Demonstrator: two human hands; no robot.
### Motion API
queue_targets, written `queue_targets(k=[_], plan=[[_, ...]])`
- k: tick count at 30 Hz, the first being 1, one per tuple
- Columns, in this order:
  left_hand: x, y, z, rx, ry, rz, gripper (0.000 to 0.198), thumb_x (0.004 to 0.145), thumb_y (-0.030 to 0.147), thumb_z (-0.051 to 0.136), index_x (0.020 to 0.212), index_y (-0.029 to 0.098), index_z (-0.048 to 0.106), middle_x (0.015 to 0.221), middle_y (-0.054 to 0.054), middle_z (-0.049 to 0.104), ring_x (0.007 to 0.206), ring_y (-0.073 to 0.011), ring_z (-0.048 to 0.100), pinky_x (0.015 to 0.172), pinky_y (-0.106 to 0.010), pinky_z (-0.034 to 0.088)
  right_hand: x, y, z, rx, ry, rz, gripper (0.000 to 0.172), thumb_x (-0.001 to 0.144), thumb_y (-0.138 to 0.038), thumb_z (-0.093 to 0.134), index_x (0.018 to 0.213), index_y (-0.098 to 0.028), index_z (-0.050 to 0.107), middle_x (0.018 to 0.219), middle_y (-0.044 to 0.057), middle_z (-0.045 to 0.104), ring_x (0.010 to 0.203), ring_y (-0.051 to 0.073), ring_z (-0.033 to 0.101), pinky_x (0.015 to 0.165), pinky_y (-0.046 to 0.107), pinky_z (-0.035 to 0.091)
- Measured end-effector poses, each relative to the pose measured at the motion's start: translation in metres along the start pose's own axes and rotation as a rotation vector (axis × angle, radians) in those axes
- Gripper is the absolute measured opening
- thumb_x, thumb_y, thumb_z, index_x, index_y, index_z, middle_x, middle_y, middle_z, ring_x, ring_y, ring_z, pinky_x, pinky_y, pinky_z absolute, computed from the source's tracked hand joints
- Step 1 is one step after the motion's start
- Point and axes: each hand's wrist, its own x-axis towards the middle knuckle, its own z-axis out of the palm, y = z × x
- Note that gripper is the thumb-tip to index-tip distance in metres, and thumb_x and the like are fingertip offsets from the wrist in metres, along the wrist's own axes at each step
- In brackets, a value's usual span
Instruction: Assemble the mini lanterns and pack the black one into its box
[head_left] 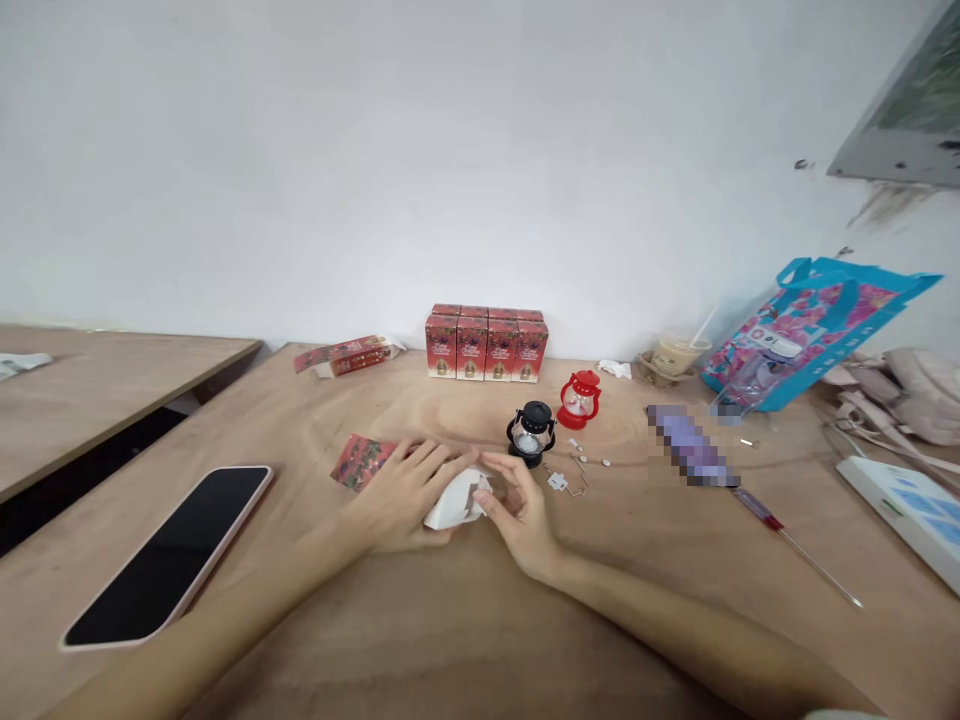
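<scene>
Near the middle of the table, my left hand is wrapped over a small red printed cardboard box. The box's white inner flaps show at its right end. My right hand pinches those flaps between thumb and fingers. What lies inside the box is hidden. Just beyond my right hand a black toy lantern stands upright, with a red toy lantern behind it to the right. Small loose metal and white pieces lie beside the black lantern.
Red boxes stand in rows by the wall, with flattened red cartons to their left. A phone lies at left. At right are a screwdriver, a drink cup, a blue floral bag and a white device.
</scene>
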Motion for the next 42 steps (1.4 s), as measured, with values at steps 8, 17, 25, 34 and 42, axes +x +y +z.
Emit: queue_targets(k=[8, 17, 25, 34, 42], plan=[[0.014, 0.008, 0.016, 0.018, 0.161, -0.219, 0.037, 0.072, 0.033, 0.054, 0.106, 0.02, 0.058, 0.1, -0.01, 0.057, 0.093, -0.0267, 0.05, 0.078, -0.04, 0.035, 0.014, 0.009, -0.001, 0.322, 0.095, 0.359, 0.028, 0.073, -0.036, 0.065, 0.095, -0.023, 0.056, 0.093, 0.001, 0.065, 0.079, 0.016, 0.064, 0.068, 0.032, 0.057], [0.009, 0.016, 0.015, 0.051, 0.373, -0.262, 0.015, 0.074, 0.027, 0.054, 0.084, 0.018, 0.063, 0.093, -0.01, 0.059, 0.084, -0.0244, 0.052, 0.071, -0.037, 0.034, 0.014, 0.006, -0.002, 0.422, 0.012, 0.323, 0.024, 0.074, -0.039, 0.066, 0.091, -0.022, 0.064, 0.092, 0.003, 0.067, 0.084, 0.017, 0.062, 0.073, 0.031, 0.053], [0.004, 0.017, 0.02, 0.001, 0.507, -0.17, 0.024, 0.073, 0.033, 0.063, 0.092, 0.02, 0.056, 0.097, -0.009, 0.063, 0.088, -0.0221, 0.056, 0.077, -0.037, 0.037, 0.013, 0.008, -0.002, 0.243, -0.032, 0.191, 0.03, 0.069, -0.028, 0.073, 0.097, -0.026, 0.061, 0.099, 0.0, 0.065, 0.084, 0.014, 0.062, 0.078, 0.029, 0.05], [-0.002, 0.019, 0.029, 0.007, 0.538, -0.146, 0.032, 0.074, 0.028, 0.063, 0.1, 0.023, 0.046, 0.098, -0.008, 0.066, 0.087, -0.0219, 0.06, 0.077, -0.038, 0.04, 0.006, 0.001, 0.0, 0.173, -0.065, 0.189, 0.031, 0.066, -0.03, 0.074, 0.087, -0.026, 0.053, 0.086, -0.002, 0.063, 0.078, 0.014, 0.061, 0.073, 0.029, 0.05], [-0.005, 0.019, 0.036, -0.077, 0.62, -0.146, 0.052, 0.068, 0.029, 0.069, 0.111, 0.023, 0.04, 0.098, -0.009, 0.067, 0.089, -0.0232, 0.062, 0.078, -0.04, 0.04, 0.009, 0.003, 0.001, 0.14, 0.013, 0.199, 0.033, 0.063, -0.029, 0.077, 0.082, -0.024, 0.05, 0.072, -0.004, 0.06, 0.066, 0.012, 0.057, 0.062, 0.024, 0.046]])
